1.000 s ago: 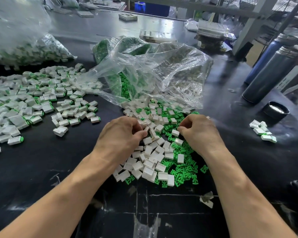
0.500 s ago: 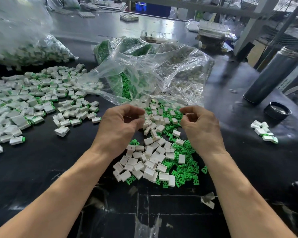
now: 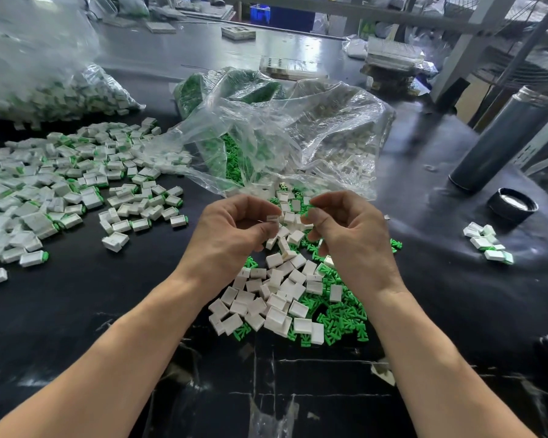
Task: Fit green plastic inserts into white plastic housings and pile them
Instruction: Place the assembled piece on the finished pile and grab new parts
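On the tabletop [image 3: 76,311], finished pieces [image 3: 60,197] lie piled at left. The left hand [image 3: 231,235] pinches a white housing [image 3: 272,219]; the right hand [image 3: 348,235] pinches a green insert [image 3: 311,207], just apart. Both look light, stiff and small: best held by their edges, mating ends free.

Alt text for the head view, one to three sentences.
Left hand pinches a white housing and right hand a green insert, raised above a mixed pile of loose parts; finished pieces spread left.
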Tool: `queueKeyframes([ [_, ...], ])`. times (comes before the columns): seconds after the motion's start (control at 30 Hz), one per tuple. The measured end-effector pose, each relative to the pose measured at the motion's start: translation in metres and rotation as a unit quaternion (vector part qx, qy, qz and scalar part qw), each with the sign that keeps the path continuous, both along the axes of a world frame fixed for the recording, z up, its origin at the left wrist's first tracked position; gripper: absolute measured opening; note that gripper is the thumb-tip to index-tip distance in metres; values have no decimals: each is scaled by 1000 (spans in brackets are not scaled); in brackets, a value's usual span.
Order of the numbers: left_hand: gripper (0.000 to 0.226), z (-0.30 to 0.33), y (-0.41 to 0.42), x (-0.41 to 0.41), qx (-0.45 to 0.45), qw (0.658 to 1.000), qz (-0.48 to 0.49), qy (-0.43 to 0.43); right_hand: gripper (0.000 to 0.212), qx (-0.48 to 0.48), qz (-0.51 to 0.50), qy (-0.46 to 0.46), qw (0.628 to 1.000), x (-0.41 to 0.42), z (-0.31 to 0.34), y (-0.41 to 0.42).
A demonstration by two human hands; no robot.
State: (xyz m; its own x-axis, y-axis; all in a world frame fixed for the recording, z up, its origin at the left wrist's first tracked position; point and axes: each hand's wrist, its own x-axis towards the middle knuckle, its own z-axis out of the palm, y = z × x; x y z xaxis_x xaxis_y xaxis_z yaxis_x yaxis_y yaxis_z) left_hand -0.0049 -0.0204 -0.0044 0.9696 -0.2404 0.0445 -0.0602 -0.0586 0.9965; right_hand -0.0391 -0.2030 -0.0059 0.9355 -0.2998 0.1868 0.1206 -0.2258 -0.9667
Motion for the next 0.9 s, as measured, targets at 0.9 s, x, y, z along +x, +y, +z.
queueKeyframes([
  [0.9,20,2,-2,-4,-64,998,-2,29,16,62,34,16,997,-3,1,7],
])
